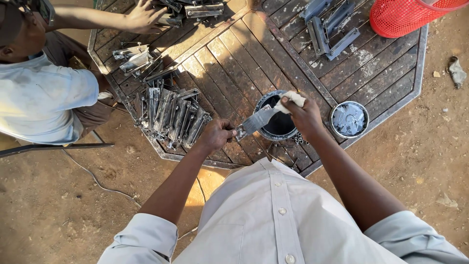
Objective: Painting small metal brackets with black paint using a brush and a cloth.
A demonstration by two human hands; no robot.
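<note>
My left hand (216, 134) grips one end of a flat grey metal bracket (256, 122), holding it over an open paint can (278, 124) with dark paint inside. My right hand (304, 113) pinches a small pale rag (291, 100) against the far end of the bracket. The can stands on a dark wooden slatted table (234, 68) near its front edge.
The can's lid (349, 119) lies to the right. Several painted brackets lean in a row (171, 120) at the left, more lie at the back (330, 27). A red mesh basket (408, 17) stands at top right. Another person's hand (144, 17) touches parts at top left.
</note>
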